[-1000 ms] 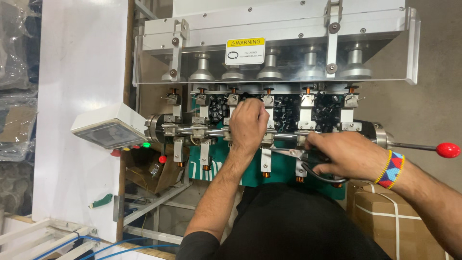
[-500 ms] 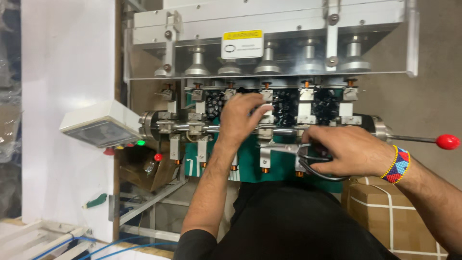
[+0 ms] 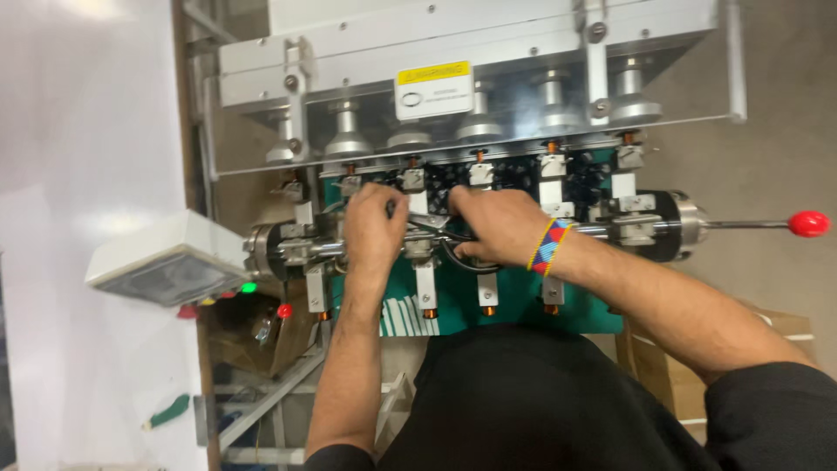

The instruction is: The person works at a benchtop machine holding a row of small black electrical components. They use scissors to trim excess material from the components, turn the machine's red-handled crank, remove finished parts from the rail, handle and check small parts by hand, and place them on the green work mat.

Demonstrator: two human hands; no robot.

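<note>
Both hands are in at the middle of the machine (image 3: 471, 105), a grey metal frame with a row of round metal cylinders (image 3: 475, 122) hanging under its top plate and a yellow-and-white label (image 3: 433, 87) stuck on the front. Below the cylinders runs a line of small white clamps (image 3: 425, 283) with copper tips, mounted over green printed film (image 3: 514, 301), and they crowd right up against the fingers. A long steel shaft (image 3: 296, 249) lies left to right across the machine, ending on the right in a thin lever with a red ball knob (image 3: 809, 223) pointing out to the side.

The left hand (image 3: 373, 228) is curled closed over the shaft, knuckles up. The right hand (image 3: 497, 225), with a beaded wristband (image 3: 547, 246) on its wrist, is closed around scissors (image 3: 453, 242); their dark loop handles sit under the palm and the blades point left towards the left hand, lying along the shaft. The two hands are almost touching.

Off to the left, a white control box (image 3: 166, 262) tilts out, with green and red lights (image 3: 266, 298) beside it. A white panel (image 3: 87, 131) fills the left side, a green-handled tool (image 3: 167, 412) low on it. A cardboard box (image 3: 671, 375) sits at lower right, grey concrete floor (image 3: 785, 131) behind.
</note>
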